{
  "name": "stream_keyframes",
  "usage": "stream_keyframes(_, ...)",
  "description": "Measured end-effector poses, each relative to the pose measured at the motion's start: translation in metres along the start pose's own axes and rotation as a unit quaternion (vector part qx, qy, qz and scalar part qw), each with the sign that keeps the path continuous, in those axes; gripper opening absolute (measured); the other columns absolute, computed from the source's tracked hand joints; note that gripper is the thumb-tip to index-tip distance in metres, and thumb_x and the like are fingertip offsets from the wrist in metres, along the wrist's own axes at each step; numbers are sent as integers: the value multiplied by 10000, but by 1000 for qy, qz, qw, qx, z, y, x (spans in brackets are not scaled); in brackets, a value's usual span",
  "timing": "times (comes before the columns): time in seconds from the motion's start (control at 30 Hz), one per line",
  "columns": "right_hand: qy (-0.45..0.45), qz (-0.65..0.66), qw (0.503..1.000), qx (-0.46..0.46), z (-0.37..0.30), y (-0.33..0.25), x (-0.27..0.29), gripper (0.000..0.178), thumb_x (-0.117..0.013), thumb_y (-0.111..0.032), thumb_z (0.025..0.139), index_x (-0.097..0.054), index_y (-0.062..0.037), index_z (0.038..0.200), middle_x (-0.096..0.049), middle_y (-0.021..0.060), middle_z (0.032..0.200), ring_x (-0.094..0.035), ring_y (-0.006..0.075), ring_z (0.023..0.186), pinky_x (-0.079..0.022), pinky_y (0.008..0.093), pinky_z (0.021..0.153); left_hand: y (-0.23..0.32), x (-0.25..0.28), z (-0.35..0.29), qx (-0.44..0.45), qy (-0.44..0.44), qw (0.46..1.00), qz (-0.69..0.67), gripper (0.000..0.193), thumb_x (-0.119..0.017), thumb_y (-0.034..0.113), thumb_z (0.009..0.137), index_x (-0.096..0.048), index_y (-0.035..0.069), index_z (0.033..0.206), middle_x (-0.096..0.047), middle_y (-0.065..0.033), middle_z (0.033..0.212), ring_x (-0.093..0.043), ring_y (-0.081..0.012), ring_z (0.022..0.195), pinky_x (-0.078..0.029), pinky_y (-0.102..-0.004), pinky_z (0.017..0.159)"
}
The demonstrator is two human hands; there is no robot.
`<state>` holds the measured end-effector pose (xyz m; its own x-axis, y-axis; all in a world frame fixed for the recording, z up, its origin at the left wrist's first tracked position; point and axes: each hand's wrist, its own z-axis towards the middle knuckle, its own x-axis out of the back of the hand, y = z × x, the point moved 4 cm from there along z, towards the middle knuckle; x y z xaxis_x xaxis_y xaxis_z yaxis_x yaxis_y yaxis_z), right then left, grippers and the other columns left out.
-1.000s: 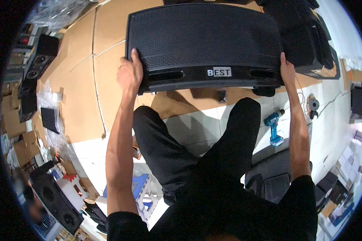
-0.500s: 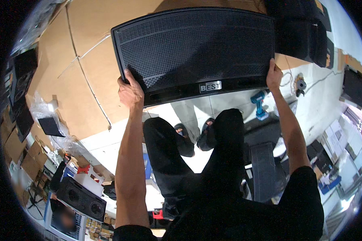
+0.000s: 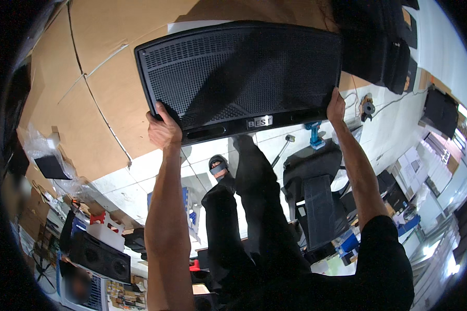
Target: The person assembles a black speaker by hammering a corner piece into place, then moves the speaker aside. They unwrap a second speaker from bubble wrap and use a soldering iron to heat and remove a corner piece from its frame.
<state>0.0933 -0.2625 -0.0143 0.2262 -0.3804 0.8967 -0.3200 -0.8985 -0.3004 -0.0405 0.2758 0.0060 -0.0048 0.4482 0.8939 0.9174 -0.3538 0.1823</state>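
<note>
Between my two hands is a wide black speaker (image 3: pixel 233 78) with a perforated metal grille, a slightly curved far edge and a small silver badge on its near strip. My left hand (image 3: pixel 164 128) is closed on its near left corner, the thumb lying over the front frame. At the opposite side, my right hand (image 3: pixel 336 108) grips the near right corner. Both arms reach out straight, and the speaker appears raised over the brown cardboard. Its underside and most of my fingertips are hidden.
Brown cardboard sheets (image 3: pixel 109 114) cover the floor ahead and left. Large black cabinets (image 3: pixel 373 52) stand at the far right. Nearer are a teal cordless drill (image 3: pixel 315 137), a black chair (image 3: pixel 321 202) and a round grey tool (image 3: pixel 368 108). Another speaker (image 3: pixel 99 256) lies at the lower left.
The speaker has shifted a little left and nearer in the picture, with both hands still on it. My legs have gone from bent knees to a straighter, stepping stance.
</note>
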Motion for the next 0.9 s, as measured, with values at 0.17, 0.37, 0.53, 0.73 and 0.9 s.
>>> stream_keyframes(0.17,-219,-300,926,64,29,-7,33,569,-333,-455,989,-629,28,1040,-628,297,965,-602,460,930,-476,499,795,-7,-7,3,-28,-14,999,-34,675,-295,630,926,-554,13,1013,-654,-246,771,-649,-421,762,-487,-502,686)
stream_keyframes(0.37,-131,-173,906,363,95,-264,44,421,-527,-396,945,-651,5,981,-668,166,805,-662,283,716,-515,377,664,-12,-8,3,-10,-39,999,-34,573,-372,551,942,-534,22,1093,-662,-248,830,-647,-432,768,-490,-503,710)
stream_keyframes(0.53,-320,-263,866,279,118,-371,-88,473,-474,-389,956,-569,-22,1241,-581,223,1215,-567,327,1120,-409,427,993,-21,-9,0,-11,-23,999,-45,555,-403,533,936,-543,30,1126,-651,-272,842,-632,-462,807,-483,-521,732)
stream_keyframes(0.73,-421,-192,869,173,126,-347,-152,601,-558,-552,845,-661,15,1014,-653,173,1014,-607,240,951,-430,345,874,-18,6,-2,-8,-49,995,-82,535,-416,515,935,-537,47,1164,-643,-277,901,-611,-474,840,-444,-523,805)
stream_keyframes(0.9,-320,-250,898,165,115,-343,-140,841,-608,-741,706,-644,-6,1114,-637,187,1104,-609,301,971,-484,425,844,-38,-6,-5,-39,-41,993,-100,533,-490,508,905,-531,45,1164,-646,-220,993,-639,-417,845,-494,-490,746)
